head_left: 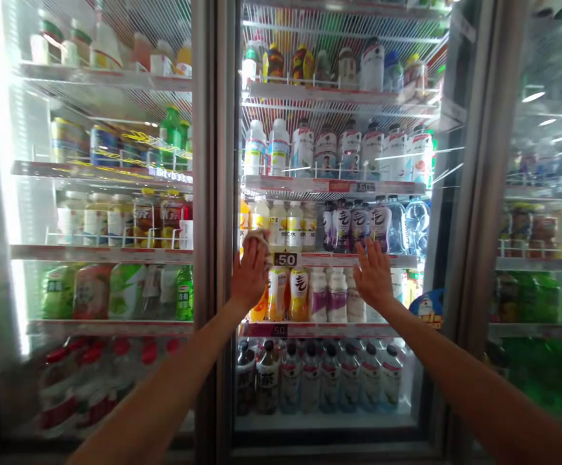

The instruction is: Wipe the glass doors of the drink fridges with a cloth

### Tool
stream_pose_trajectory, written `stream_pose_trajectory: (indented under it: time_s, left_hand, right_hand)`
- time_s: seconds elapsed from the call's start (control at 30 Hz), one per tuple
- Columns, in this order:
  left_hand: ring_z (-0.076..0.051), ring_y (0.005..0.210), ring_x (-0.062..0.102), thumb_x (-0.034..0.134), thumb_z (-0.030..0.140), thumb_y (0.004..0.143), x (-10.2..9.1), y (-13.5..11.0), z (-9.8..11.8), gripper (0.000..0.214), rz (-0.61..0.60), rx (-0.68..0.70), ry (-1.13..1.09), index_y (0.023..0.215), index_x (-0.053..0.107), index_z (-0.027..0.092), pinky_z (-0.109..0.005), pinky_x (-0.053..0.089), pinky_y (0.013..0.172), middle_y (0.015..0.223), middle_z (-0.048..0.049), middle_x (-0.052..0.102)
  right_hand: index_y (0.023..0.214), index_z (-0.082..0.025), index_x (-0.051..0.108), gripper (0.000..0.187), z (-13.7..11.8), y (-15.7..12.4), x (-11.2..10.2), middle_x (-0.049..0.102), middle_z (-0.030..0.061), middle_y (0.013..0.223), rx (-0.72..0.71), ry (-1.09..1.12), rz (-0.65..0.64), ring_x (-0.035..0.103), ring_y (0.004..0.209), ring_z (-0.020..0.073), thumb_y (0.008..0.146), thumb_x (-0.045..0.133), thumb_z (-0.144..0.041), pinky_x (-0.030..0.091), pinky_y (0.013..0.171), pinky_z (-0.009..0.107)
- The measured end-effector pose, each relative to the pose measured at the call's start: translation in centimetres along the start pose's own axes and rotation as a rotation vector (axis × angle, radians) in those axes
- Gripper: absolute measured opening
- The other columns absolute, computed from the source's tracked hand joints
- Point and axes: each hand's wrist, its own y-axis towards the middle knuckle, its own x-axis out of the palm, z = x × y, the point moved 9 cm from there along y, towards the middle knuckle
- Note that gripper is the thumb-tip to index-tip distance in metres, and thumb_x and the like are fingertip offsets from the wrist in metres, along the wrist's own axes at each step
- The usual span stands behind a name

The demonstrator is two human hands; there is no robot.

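Observation:
My left hand (249, 271) presses a pale cloth (263, 235) to the glass door (334, 423) of the middle drinks cooler, near the door's left frame. Only the cloth's edges show past the fingers. My right hand (374, 274) is spread flat on the same pane, further right, with nothing in it. Behind the glass, yellow-labelled bottles (294, 226) stand close to my left hand. Dark-labelled bottles (342, 223) are just above my right fingertips.
Metal door frames (204, 194) stand at both sides of the middle pane. Shelves of bottles fill the left cooler (101, 252) and the right cooler (542, 265). A blue sticker (429, 307) is on the glass near my right forearm. Bright reflections streak the glass.

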Motion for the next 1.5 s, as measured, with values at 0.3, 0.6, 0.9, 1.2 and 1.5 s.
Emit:
stream_pose_trajectory:
  time_s: [0.3, 0.6, 0.9, 1.2, 1.5]
  left_hand:
    - [-0.025, 0.137, 0.020, 0.041, 0.018, 0.085, -0.1, -1.0, -0.6, 0.057, -0.028, 0.055, 0.038, 0.140, 0.027, 0.015, -0.050, 0.023, 0.109, 0.145, -0.0160, 0.030]
    - [-0.021, 0.135, 0.026, 0.042, 0.019, 0.087, 0.3, -3.3, 4.2, 0.046, -0.030, 0.392, 0.006, 0.133, 0.039, 0.017, -0.043, 0.021, 0.112, 0.138, -0.0099, 0.044]
    - [-0.027, 0.137, 0.021, 0.055, 0.039, 0.078, 0.3, 2.9, 2.3, 0.082, -0.017, 0.113, -0.178, 0.141, 0.015, 0.007, -0.048, 0.019, 0.110, 0.144, -0.0212, 0.030]
    - [-0.029, 0.137, 0.020, 0.060, 0.044, 0.074, -0.2, 1.5, 0.2, 0.089, -0.150, 0.121, -0.042, 0.142, 0.015, 0.009, -0.051, 0.016, 0.110, 0.147, -0.0197, 0.024]
    - [-0.028, 0.139, 0.013, 0.063, 0.040, 0.073, 0.3, 1.4, 0.5, 0.085, -0.241, 0.057, -0.020, 0.141, 0.022, 0.010, -0.051, 0.012, 0.111, 0.149, -0.0173, 0.018]
  right_hand:
    - [0.145, -0.019, 0.014, 0.064, -0.7, -0.8, 0.0, 0.015, 0.0106, 0.151, -0.008, -0.009, 0.038, 0.014, 0.139, 0.0270, 0.087, 0.039, -0.024, 0.022, 0.108, 0.049]
    - [0.141, -0.017, 0.028, 0.055, -5.1, -1.5, -0.7, 0.030, 0.0121, 0.146, -0.126, 0.092, -0.003, 0.019, 0.138, 0.0249, 0.086, 0.037, -0.018, 0.019, 0.108, 0.051]
    - [0.133, -0.019, 0.042, 0.045, -16.0, 2.9, -0.3, 0.035, 0.0106, 0.144, -0.114, 0.377, -0.012, 0.022, 0.136, 0.0251, 0.089, 0.040, -0.030, 0.020, 0.108, 0.050]
    - [0.126, -0.019, 0.049, 0.039, -16.6, 4.4, 0.2, 0.044, 0.0085, 0.138, -0.288, 0.188, 0.183, 0.028, 0.134, 0.0235, 0.090, 0.043, -0.033, 0.005, 0.110, 0.052]
    - [0.132, -0.012, 0.044, 0.047, 5.9, 2.2, -1.9, 0.039, 0.0180, 0.139, 0.498, 0.036, 0.206, 0.033, 0.130, 0.0301, 0.091, 0.031, -0.029, 0.028, 0.099, 0.054]
